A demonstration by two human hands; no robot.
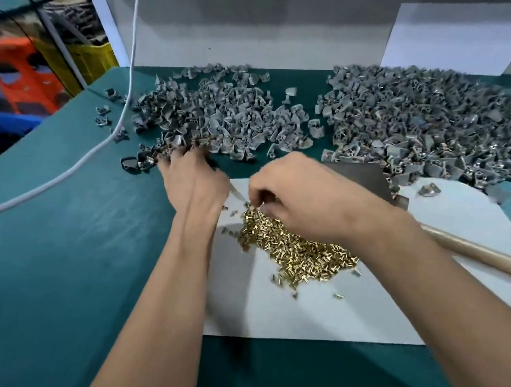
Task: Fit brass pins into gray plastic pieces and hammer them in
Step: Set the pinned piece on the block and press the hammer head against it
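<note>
On white sheet (pixel 313 314): brass pins (pixel 302 249)

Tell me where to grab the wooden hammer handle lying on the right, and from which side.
Grip the wooden handle on its bare stretch right of the right hand, coming down from above. It lies flat on the white sheet, and its inner end is hidden behind that wrist, so the open middle is the only free part. The brass pins lie beside it; fingers should stay clear of them.

Brass pins (pixel 298 249) sat heaped on white paper; gray plastic pieces (pixel 431 124) were in two big piles behind.
</note>
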